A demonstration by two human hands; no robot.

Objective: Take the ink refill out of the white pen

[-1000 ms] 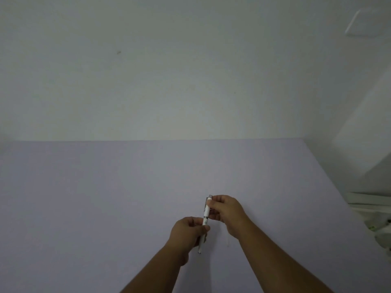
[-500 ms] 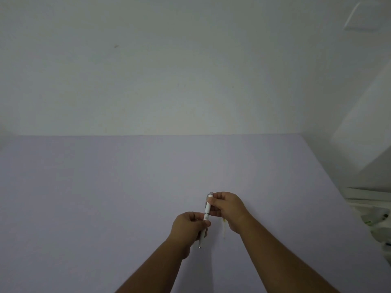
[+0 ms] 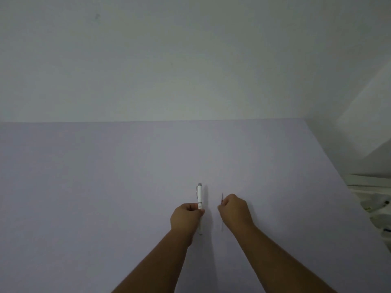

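Now the left hand grips the white pen (upright); the right hand, apart, pinches the ink refill.

Refill thin, partly behind right hand

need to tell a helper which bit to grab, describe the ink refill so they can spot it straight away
Start at the pale lilac table and follow the person's right hand near its front middle. The ink refill is the very thin rod pinched in that fist, poking out above and below it. The white pen in the left hand beside it is far thicker, with a clip and grey cap.
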